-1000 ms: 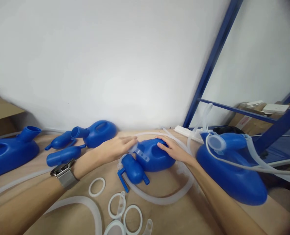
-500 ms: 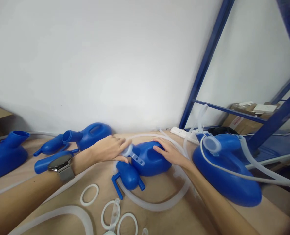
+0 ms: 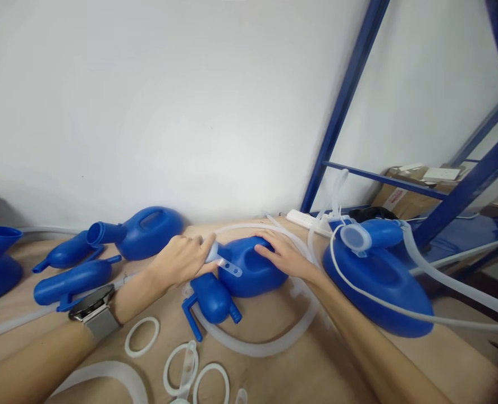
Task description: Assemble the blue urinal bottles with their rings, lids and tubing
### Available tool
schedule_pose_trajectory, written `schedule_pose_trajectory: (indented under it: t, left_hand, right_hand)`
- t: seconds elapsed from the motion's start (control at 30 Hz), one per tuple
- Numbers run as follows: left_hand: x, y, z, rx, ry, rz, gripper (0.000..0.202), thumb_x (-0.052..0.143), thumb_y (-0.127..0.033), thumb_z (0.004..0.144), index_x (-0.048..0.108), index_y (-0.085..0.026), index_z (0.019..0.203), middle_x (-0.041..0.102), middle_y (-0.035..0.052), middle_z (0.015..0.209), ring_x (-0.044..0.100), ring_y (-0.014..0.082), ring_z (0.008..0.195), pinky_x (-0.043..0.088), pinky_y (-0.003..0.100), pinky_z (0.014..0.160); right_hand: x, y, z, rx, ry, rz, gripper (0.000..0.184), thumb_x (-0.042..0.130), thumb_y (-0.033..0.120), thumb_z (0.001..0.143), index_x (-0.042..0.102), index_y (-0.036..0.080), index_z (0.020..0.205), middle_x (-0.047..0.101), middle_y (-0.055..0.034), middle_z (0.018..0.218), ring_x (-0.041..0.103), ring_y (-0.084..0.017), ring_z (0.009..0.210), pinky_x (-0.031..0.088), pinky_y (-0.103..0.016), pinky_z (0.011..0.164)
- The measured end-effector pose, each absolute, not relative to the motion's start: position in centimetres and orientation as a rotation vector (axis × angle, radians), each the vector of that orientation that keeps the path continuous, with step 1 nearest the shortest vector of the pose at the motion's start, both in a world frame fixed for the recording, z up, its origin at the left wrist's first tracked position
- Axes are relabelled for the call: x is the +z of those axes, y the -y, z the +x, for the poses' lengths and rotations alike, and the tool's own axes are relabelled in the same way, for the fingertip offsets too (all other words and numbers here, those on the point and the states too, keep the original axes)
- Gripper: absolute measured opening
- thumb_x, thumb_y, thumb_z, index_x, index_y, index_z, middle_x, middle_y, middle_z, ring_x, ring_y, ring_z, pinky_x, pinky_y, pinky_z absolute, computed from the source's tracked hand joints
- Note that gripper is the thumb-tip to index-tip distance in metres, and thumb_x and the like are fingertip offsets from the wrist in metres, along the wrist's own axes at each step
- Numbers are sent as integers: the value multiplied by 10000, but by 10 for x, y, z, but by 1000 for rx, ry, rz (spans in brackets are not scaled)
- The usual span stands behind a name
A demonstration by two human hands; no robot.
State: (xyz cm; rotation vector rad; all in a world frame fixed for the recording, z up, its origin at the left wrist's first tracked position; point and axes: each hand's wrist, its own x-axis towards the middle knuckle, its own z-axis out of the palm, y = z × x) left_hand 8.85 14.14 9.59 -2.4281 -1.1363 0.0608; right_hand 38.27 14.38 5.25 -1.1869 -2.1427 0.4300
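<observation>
A small blue plastic jug (image 3: 249, 269) lies on the brown table (image 3: 316, 359) in front of me. My left hand (image 3: 181, 259), with a watch on its wrist, is closed round the translucent cap (image 3: 213, 253) at the jug's spout; the cap's strap (image 3: 230, 266) hangs over the jug. My right hand (image 3: 280, 253) rests flat on the jug's top, fingers stretched out. A blue bulb pump (image 3: 209, 300) leans against the jug's front. A translucent hose (image 3: 274, 342) loops round the jug.
A bigger blue jug (image 3: 375, 283) with a capped spout and hoses lies at the right. More blue jugs (image 3: 147, 230) and pumps (image 3: 69, 278) lie at the left. White rings (image 3: 141, 336) are scattered near me. A blue shelf frame (image 3: 337, 106) with cardboard boxes (image 3: 404, 199) stands at the right.
My left hand has gone from lying open by the spout to closing round the cap. My view has shifted, so everything has slid left. The right hand has stayed on the jug.
</observation>
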Motion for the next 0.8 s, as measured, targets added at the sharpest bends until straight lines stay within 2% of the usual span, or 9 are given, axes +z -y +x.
schedule_pose_trajectory:
  t: [0.2,0.37,0.53,0.7,0.8]
  left_hand:
    - [88,-136,92,-22,1291,-2413,610,375,-667,1043,579,-116,1206,763,188,888,764,343,798,479,316,579]
    - [88,-132,95,-48,1377,-2401,569,351,-625,1066,537,-119,1250,770,163,890,769,354,796,459,320,551]
    - [84,-128,98,-148,1421,-2353,562,297,-592,1084,549,-106,1215,753,165,883,755,359,736,439,344,533]
    - [78,-123,101,-243,1384,-2252,531,265,-532,1093,602,-123,1113,676,119,721,713,311,667,401,326,511]
    - [78,-120,103,-232,1348,-2214,422,318,-423,1088,629,-139,1116,681,151,805,685,281,634,359,303,475]
  right_hand:
    - [53,-142,382,406,2148,-1191,390,488,480,1044,636,265,1334,686,-107,1383,630,-299,1287,464,-501,1150]
    - [53,-142,381,426,2139,-1213,387,493,479,1041,633,266,1332,680,-101,1389,622,-303,1305,464,-499,1154]
    - [53,-143,381,447,2125,-1219,399,490,491,1041,630,257,1332,682,-103,1389,617,-307,1315,452,-506,1167]
    - [53,-144,381,416,2130,-1209,394,504,498,1040,643,266,1326,692,-95,1385,628,-303,1306,465,-501,1158]
    - [52,-144,380,403,2131,-1220,395,507,499,1039,642,263,1324,691,-101,1385,628,-306,1301,464,-510,1156]
